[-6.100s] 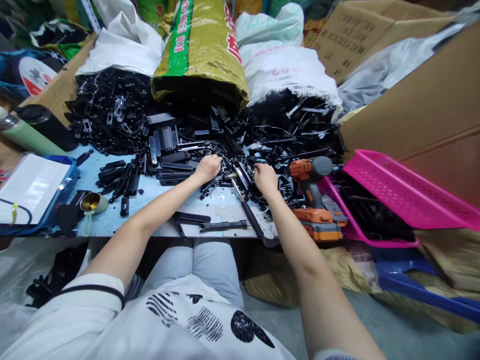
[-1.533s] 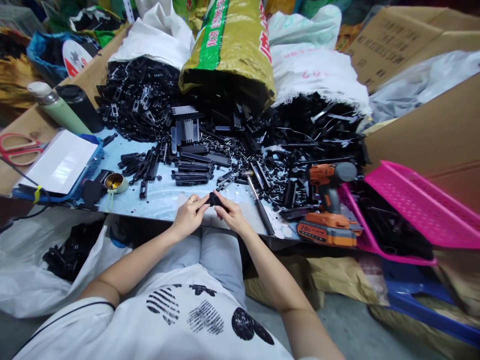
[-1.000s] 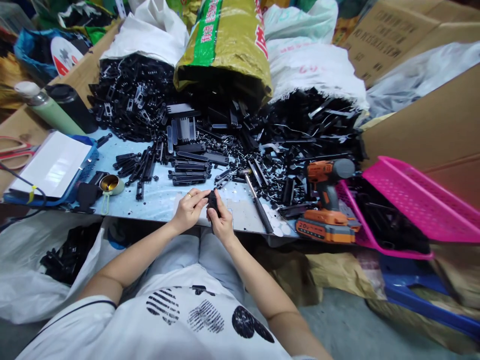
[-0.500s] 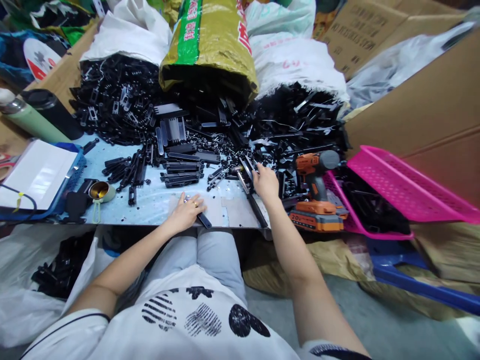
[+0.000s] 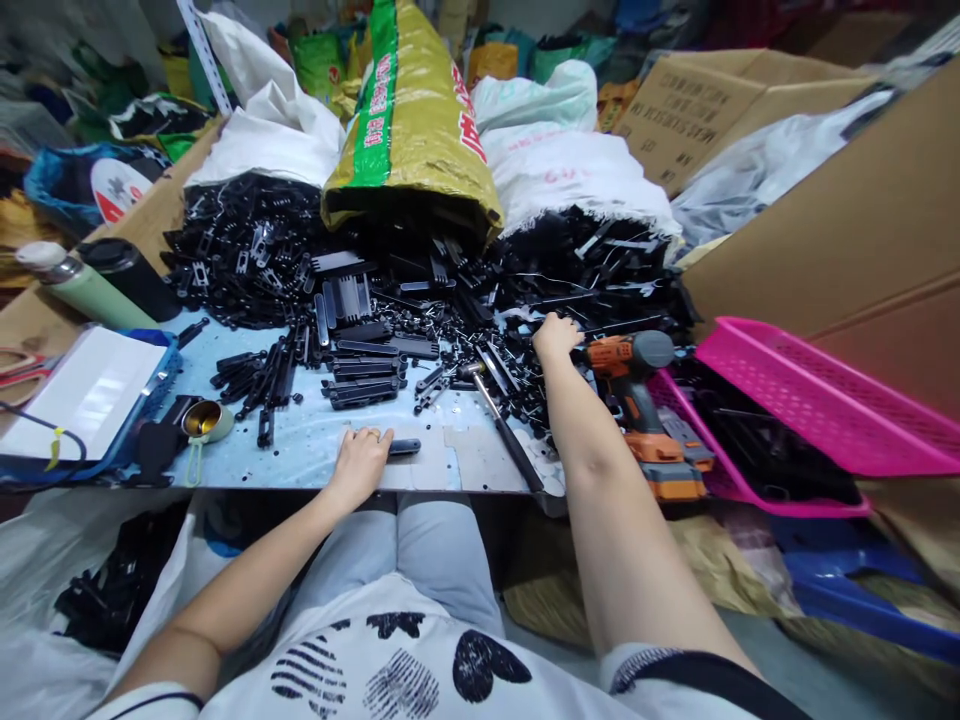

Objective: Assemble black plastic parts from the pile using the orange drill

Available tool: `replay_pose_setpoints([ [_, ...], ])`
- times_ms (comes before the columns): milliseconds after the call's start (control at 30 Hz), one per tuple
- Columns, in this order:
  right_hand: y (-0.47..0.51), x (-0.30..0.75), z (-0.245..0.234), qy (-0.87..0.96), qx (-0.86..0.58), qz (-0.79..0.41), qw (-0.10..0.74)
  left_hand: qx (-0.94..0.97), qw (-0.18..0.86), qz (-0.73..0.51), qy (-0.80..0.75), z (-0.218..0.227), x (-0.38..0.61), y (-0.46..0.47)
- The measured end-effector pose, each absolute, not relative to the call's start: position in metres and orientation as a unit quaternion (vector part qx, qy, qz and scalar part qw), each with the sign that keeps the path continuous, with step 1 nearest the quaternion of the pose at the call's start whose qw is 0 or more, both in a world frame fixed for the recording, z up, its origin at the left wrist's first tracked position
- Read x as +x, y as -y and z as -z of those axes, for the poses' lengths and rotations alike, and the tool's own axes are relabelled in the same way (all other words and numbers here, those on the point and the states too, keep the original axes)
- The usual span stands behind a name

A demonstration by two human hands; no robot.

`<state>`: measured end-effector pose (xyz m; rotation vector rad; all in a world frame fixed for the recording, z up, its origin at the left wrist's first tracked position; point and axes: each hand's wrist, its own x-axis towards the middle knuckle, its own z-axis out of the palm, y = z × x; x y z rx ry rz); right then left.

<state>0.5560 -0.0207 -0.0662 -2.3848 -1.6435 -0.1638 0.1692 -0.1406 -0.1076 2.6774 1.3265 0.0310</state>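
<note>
My left hand (image 5: 362,464) rests near the table's front edge, fingers closed on one end of a short black flat piece (image 5: 406,447). The piece lies level and points right. Farther out, my right hand (image 5: 555,338) reaches to the near side of a heap of long black parts (image 5: 600,275). Its fingers are curled downward, and whatever they grip is hidden. A hammer (image 5: 499,412) with a black handle lies between my hands. Just right of my right hand stands an orange cordless drill (image 5: 630,385). Several stacked black pieces (image 5: 365,373) lie beyond my left hand.
A pink basket (image 5: 787,400) with black parts stands at right. Open sacks, including a yellow one (image 5: 416,130), spill black parts along the back. At left are a metal cup (image 5: 206,420), a blue tray (image 5: 154,385) with white paper, and two bottles. Cardboard (image 5: 832,230) walls the right side.
My right hand has moved away from beside the hammer, farther out and right to the heap. My left hand has drawn its fingers together on the black piece, which now lies more level. The view has tilted up.
</note>
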Motion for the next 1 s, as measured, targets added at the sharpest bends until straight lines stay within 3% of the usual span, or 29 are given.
replay_pose_setpoints([
  [100, 0.037, 0.538, 0.061, 0.454, -0.877, 0.081, 0.135, 0.881, 0.184, -0.095, -0.426, 0.107, 0.166, 0.142],
  [233, 0.112, 0.485, 0.052, 0.568, -0.787, 0.066, 0.231, 0.727, 0.427, -0.303, -0.444, 0.106, 0.17, 0.131],
  [367, 0.193, 0.421, 0.048, 0.684, -0.632, -0.108, 0.347, 0.46, 0.658, -0.382, -0.457, 0.103, 0.184, 0.114],
  [467, 0.215, 0.396, 0.058, 0.698, -0.583, -0.289, 0.299, 0.428, 0.715, -0.368, -0.413, 0.097, 0.192, 0.12],
  [600, 0.209, 0.394, 0.078, 0.64, -0.48, -0.567, 0.195, 0.584, 0.667, -0.348, -0.304, 0.089, 0.192, 0.147],
  [667, 0.205, 0.398, 0.086, 0.635, -0.455, -0.598, 0.182, 0.672, 0.602, -0.333, -0.274, 0.089, 0.185, 0.151],
  [767, 0.208, 0.405, 0.091, 0.72, -0.505, -0.458, 0.13, 0.794, 0.434, -0.284, -0.318, 0.096, 0.173, 0.137],
  [867, 0.213, 0.409, 0.093, 0.798, -0.539, -0.267, 0.048, 0.892, 0.285, -0.125, -0.329, 0.105, 0.171, 0.12],
  [1000, 0.213, 0.408, 0.099, 0.827, -0.538, -0.158, -0.041, 0.927, 0.214, -0.004, -0.307, 0.109, 0.183, 0.118],
])
